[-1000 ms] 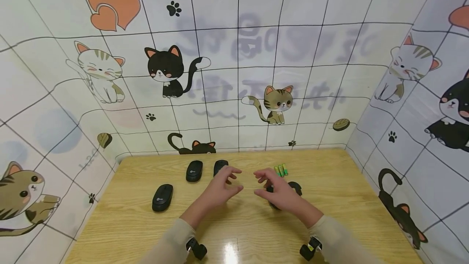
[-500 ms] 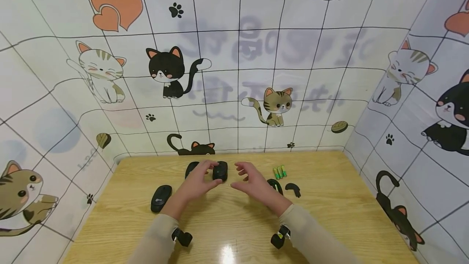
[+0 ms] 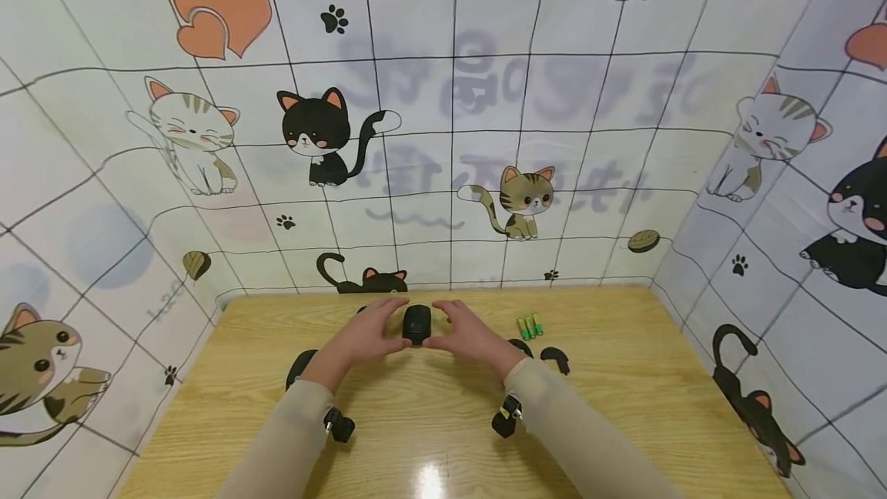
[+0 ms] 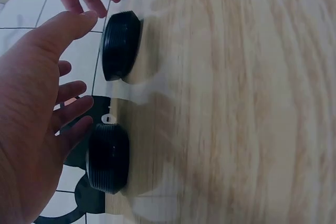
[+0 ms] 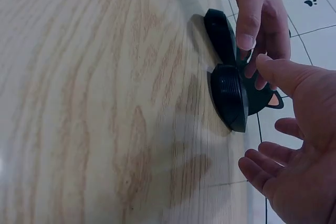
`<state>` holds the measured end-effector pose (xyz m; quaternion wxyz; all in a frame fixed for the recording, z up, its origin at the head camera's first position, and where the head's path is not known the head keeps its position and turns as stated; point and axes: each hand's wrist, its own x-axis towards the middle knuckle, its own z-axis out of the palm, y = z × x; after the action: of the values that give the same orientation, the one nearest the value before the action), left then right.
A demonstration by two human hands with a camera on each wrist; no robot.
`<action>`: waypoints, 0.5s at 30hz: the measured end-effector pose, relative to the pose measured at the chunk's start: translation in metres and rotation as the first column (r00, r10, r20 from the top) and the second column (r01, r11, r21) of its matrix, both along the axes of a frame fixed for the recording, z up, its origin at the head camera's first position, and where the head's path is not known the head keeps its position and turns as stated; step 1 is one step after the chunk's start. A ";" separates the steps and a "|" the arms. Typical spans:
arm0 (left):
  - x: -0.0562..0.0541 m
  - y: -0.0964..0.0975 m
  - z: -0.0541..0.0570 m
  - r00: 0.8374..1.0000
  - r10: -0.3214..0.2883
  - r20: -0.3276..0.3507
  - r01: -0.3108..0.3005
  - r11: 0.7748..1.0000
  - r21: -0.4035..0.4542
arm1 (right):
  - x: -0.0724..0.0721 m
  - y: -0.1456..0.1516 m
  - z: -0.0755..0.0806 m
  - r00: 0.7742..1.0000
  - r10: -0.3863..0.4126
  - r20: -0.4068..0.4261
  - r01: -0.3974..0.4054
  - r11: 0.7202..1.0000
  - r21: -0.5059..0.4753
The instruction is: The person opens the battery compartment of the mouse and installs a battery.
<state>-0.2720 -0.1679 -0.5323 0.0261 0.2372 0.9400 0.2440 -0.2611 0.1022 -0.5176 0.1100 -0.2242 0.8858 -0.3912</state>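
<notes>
A black computer mouse (image 3: 417,324) stands on the table between my two hands. On its left side is my left hand (image 3: 363,337), with fingers spread and slightly bent and the thumb near the mouse's front end. My right hand (image 3: 471,336) mirrors it on the other side. Both wrist views show gaps between the hands and this mouse (image 4: 122,45), so neither hand holds it. A second mouse (image 4: 108,158) lies beside my left hand, mostly hidden by it in the head view. Behind my left wrist is a third black mouse (image 3: 301,368), partly covered.
To the right lie three green-and-yellow batteries (image 3: 530,325). Nearer are a black mouse-like piece (image 3: 520,346), partly behind my right wrist, and a curved black cover (image 3: 555,359). The wooden table (image 3: 624,406) is bordered by cat-print walls (image 3: 416,252) at the back and sides.
My right hand has moved left, away from the black piece and the cover, to the middle mouse. My left hand has shifted left, and both hands now flank that mouse.
</notes>
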 end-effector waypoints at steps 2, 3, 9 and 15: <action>-0.004 0.001 -0.002 1.000 -0.010 0.007 0.010 1.000 -0.025 | -0.005 -0.001 -0.001 1.000 -0.003 0.013 0.003 1.000 0.015; -0.005 0.001 -0.002 1.000 -0.014 0.009 0.014 0.999 -0.029 | -0.007 -0.001 -0.002 1.000 -0.004 0.017 0.004 1.000 0.023; -0.012 0.004 -0.006 1.000 -0.009 0.017 0.010 0.998 -0.069 | -0.018 -0.005 -0.003 0.999 0.016 0.045 -0.018 0.999 0.029; -0.018 0.008 -0.003 0.999 0.002 0.041 0.002 0.995 -0.095 | -0.030 -0.013 -0.010 0.999 0.051 0.016 -0.052 0.995 0.081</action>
<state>-0.2896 -0.1600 -0.5357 0.0564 0.2305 0.9499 0.2037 -0.2908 0.0890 -0.5274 0.1352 -0.2397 0.8941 -0.3532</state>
